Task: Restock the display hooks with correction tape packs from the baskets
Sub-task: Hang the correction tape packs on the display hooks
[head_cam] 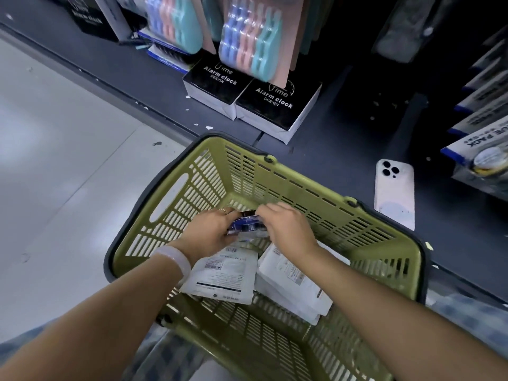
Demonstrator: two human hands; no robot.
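Note:
An olive-green plastic basket (192,188) sits on the floor in front of me, tilted against the dark shelf base. Inside it lie several correction tape packs (220,276), white backs up. Both my hands are deep in the basket. My left hand (211,232) and my right hand (286,226) together grip one blue-fronted correction tape pack (247,225) at the far end of the basket, fingers curled round its two sides. More hanging packs (483,149) marked "PACK" show at the right edge.
A white phone (394,191) lies face down on the dark shelf base right of the basket. Two black "Alarm clock" boxes (253,97) stand behind it. Pastel blister packs (250,42) hang above them. Pale floor tiles (55,160) lie to the left.

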